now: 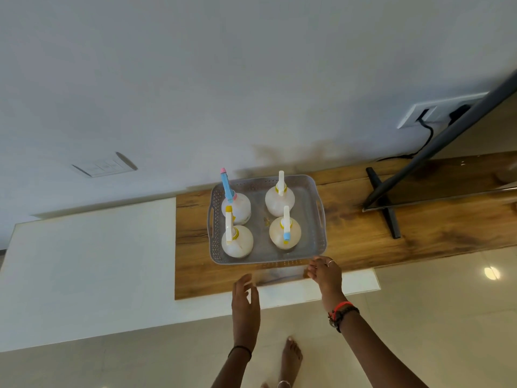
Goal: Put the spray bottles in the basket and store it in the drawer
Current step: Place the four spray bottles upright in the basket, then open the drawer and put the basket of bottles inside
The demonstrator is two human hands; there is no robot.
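Reaching toward the grey basket [317, 219], the person has both hands at its near edge, so the loading step looks finished and the carrying step is at hand. Left of the basket's near corner, the left hand [244, 296] hovers with fingers spread apart and nothing in them, not yet touching the rim. Inside the basket stand four spray bottles [237, 242], two on its left side and two on its right, all upright. At the basket's near right corner, the right hand [324, 271] rests against the rim, fingers loosely curled and holding nothing firmly that I can tell. The basket sits on the wooden shelf [363, 236]. Next, both hands need a level grip so the bottles do not tip; no drawer is visible.
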